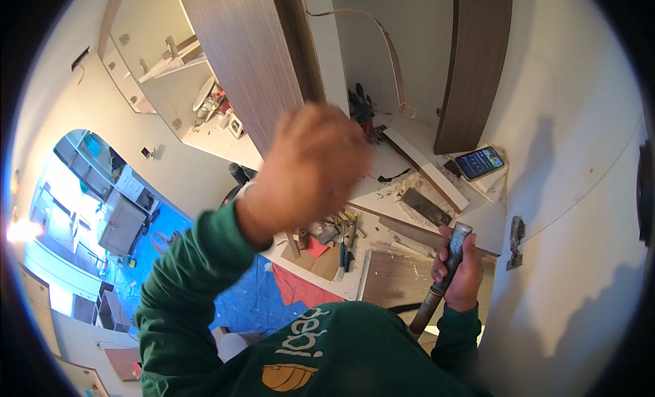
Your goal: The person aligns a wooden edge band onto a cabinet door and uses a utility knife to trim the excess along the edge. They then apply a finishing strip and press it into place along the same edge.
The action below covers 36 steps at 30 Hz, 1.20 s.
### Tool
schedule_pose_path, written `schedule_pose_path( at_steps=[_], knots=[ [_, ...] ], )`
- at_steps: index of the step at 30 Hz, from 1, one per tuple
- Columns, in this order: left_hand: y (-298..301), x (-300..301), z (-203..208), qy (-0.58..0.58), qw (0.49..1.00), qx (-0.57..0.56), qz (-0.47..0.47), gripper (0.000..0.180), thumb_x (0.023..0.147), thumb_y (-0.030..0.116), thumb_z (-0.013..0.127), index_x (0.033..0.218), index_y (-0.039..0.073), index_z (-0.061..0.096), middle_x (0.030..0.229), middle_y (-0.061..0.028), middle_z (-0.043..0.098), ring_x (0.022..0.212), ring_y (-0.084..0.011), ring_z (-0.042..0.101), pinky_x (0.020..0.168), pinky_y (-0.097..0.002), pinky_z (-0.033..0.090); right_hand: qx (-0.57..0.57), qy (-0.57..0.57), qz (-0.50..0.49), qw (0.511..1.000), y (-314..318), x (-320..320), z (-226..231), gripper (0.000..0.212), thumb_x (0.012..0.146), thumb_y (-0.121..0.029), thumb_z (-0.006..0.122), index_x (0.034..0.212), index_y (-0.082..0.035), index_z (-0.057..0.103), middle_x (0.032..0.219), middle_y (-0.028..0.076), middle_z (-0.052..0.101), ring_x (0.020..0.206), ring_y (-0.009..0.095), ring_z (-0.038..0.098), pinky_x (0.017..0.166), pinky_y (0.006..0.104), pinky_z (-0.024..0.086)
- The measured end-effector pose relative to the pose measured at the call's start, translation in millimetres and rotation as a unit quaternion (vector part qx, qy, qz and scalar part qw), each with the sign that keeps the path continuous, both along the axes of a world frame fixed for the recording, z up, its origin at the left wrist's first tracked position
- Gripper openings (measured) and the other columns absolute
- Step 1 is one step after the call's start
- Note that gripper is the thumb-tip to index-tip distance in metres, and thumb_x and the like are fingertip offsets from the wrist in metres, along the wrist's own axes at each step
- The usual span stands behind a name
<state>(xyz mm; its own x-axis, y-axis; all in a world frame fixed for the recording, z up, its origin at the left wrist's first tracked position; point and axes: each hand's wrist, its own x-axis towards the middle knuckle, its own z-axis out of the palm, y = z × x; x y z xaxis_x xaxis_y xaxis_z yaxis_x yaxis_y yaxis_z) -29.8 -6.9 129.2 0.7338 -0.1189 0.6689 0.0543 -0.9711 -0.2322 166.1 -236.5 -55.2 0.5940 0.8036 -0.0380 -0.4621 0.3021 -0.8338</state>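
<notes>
My left hand [307, 168] is raised in front of the tall brown wood-grain panel [239, 63]. Motion smears its fingers, and I cannot make out whether anything is in it. Lower on the right, my right hand [467, 271] is closed around a thick bar-like tool [450, 257], held upright at a slant. Its top end is flat grey metal, and the lower part is brown with a ring around it; its bottom end is hidden by my sweater. Just beyond this hand lies a dark flat block [426, 207] among whitish shavings, beside a long narrow strip of board [426, 167].
A lit phone [479, 163] lies at the back right corner. A curved brown panel [473, 69] stands upright behind the shelf. Several hand tools, including a blue-handled one [342, 255], lie on a lower board. Hinges [516, 243] stick out from the right panel. Blue sheeting [256, 298] covers the floor.
</notes>
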Motion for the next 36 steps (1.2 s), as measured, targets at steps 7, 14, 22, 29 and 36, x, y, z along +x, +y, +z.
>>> schedule_pose_path(
  at_steps=[7,14,22,29,36],
  knots=[
    [57,1,45,0.100,0.949,0.151,0.259,0.033,0.086,0.014,0.067,0.120,0.015,0.071,0.082,-0.0052,0.071,0.079,-0.0270,0.069,0.073,-0.0411,0.052,-0.001,0.007,0.005,1.000,1,2,0,0.076,0.101,-0.068,0.048,0.128,0.002,0.059,0.079,0.003,0.051,0.053,0.010,0.044,0.046,0.0259,0.038],
    [57,21,46,0.175,0.940,0.101,0.273,0.023,0.090,0.011,0.057,0.109,0.014,0.069,0.073,-0.0135,0.069,0.070,-0.0357,0.071,0.064,-0.0486,0.055,0.000,-0.001,-0.003,1.000,0,2,0,0.074,0.103,-0.066,0.047,0.129,0.002,0.058,0.078,0.002,0.051,0.053,0.009,0.044,0.046,0.0257,0.038],
    [49,31,35,0.227,0.922,0.014,0.314,0.020,0.091,0.013,0.056,0.108,0.015,0.066,0.075,-0.0193,0.068,0.077,-0.0411,0.071,0.068,-0.0524,0.056,-0.003,0.004,-0.015,1.000,2,1,0,0.073,0.103,-0.064,0.046,0.129,0.003,0.059,0.077,0.002,0.050,0.051,0.008,0.042,0.044,0.0251,0.037],
    [55,23,25,0.219,0.930,-0.019,0.293,0.020,0.091,0.012,0.055,0.109,0.014,0.064,0.075,-0.0191,0.069,0.076,-0.0413,0.071,0.067,-0.0533,0.055,0.002,0.013,-0.010,1.000,1,3,-3,0.072,0.104,-0.063,0.047,0.129,0.002,0.058,0.078,0.002,0.050,0.051,0.009,0.043,0.044,0.0256,0.038],
    [42,13,-16,0.344,0.921,-0.049,0.178,0.017,0.091,0.018,0.058,0.105,0.011,0.066,0.072,-0.0180,0.067,0.072,-0.0400,0.070,0.064,-0.0533,0.055,0.001,0.028,-0.011,1.000,1,6,-4,0.069,0.105,-0.062,0.046,0.128,0.002,0.060,0.078,0.002,0.053,0.053,0.010,0.046,0.046,0.0256,0.039]
  ],
)
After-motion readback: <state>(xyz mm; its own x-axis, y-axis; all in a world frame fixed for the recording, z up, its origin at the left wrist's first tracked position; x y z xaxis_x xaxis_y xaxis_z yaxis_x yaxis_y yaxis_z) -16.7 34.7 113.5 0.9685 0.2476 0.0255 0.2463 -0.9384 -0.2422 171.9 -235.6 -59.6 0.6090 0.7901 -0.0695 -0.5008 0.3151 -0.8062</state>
